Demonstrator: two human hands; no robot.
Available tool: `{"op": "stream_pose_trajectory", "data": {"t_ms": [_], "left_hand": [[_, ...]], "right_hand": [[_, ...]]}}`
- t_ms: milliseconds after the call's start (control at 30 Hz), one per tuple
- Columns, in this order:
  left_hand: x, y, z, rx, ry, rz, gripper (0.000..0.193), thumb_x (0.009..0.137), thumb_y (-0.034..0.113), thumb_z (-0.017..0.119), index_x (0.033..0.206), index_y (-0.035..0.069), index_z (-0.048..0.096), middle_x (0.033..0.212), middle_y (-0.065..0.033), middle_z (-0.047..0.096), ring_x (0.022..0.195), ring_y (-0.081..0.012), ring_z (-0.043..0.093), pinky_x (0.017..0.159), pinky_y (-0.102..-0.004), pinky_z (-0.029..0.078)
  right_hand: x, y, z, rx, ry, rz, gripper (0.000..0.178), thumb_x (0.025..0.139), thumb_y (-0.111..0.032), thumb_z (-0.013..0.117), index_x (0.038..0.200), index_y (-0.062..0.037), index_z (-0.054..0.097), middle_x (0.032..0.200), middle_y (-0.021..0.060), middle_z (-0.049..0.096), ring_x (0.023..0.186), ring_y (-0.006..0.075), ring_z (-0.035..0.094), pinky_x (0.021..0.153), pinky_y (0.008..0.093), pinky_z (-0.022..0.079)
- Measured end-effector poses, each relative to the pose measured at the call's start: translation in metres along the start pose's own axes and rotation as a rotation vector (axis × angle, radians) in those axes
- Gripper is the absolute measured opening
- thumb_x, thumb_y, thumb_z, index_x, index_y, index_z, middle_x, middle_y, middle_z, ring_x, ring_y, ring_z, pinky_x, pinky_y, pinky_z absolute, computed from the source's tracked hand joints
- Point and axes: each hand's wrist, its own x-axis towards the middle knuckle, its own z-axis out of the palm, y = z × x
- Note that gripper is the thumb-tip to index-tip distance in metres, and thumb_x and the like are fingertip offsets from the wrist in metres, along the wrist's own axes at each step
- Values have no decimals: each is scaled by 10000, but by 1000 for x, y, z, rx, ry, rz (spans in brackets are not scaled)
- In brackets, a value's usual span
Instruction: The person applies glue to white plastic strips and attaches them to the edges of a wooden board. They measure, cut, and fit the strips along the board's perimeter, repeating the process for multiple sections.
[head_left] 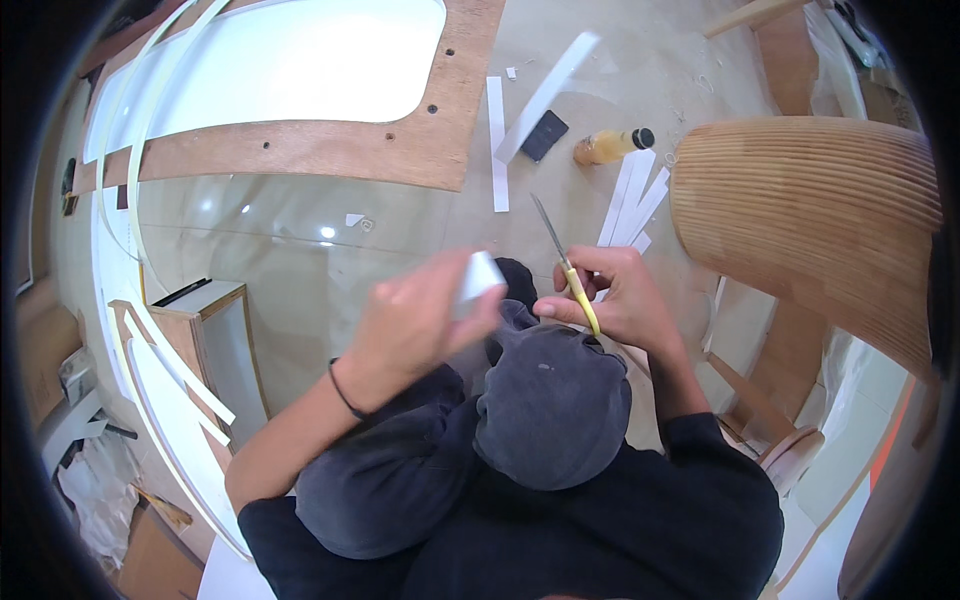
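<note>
My left hand [415, 315] is raised over my lap with a white strip [482, 274] pinched between thumb and fingers. Only a short, slightly blurred part of that strip shows. A pair of scissors [574, 281] with yellow handles sits in my right hand [632, 298], fingers around the handles. Its slim metal blades point up and away from me and look nearly together. The scissors are to the right of the strip, apart from it. On the floor beyond lie a flat white strip [497, 140] and a second, tilted strip [550, 95], blurred at its far end.
A dark block [545, 136] and a bottle of amber liquid [612, 147] are on the floor ahead. More white strips [622, 200] lie beside a ribbed wooden piece [800, 220] at right. A wood-framed white panel [290, 155] spans the far left, near a small cabinet [215, 335].
</note>
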Motion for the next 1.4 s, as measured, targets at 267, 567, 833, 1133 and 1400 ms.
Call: {"op": "stream_pose_trajectory", "data": {"t_ms": [267, 567, 833, 1133, 1400], "left_hand": [[-250, -90, 60, 295, -204, -860, 568, 907, 242, 662, 1373, 13, 432, 1256, -220, 556, 1120, -377, 569, 893, -487, 465], [-378, -90, 97, 439, 18, -1480, 741, 737, 192, 681, 1393, 23, 380, 1383, -205, 455, 1242, -396, 466, 1005, -502, 403], [-413, -61, 114, 750, 316, -1554, 759, 728, 172, 686, 1373, -23, 335, 1320, -233, 437, 1231, -416, 431, 994, -498, 397], [-497, -85, 84, 518, 214, -1645, 577, 775, 151, 667, 1305, 61, 456, 1194, -176, 515, 1142, -370, 502, 955, -516, 396], [-481, -106, 71, 646, 390, -1502, 377, 773, 165, 670, 1129, 105, 560, 1151, -117, 566, 1059, -308, 542, 883, -466, 390]], "right_hand": [[9, 109, 50, -219, 219, 297, 573, 728, -439, 850, 1009, -51, 536, 783, 97, 589, 654, 239, 600, 623, 380, 495], [38, 221, 103, -508, 259, 180, 490, 746, -366, 836, 950, -45, 526, 955, 141, 540, 854, 393, 568, 707, 476, 457], [53, 258, 68, -577, -76, 29, 526, 698, -246, 882, 951, -31, 474, 967, 154, 514, 844, 385, 516, 754, 454, 438], [63, 265, 71, -515, -116, 241, 436, 743, -90, 826, 965, -46, 453, 787, 84, 514, 711, 220, 509, 684, 351, 449], [72, 263, 72, -662, -268, 235, 343, 864, -166, 730, 1040, -29, 470, 771, 116, 583, 698, 256, 579, 675, 398, 476]]}}
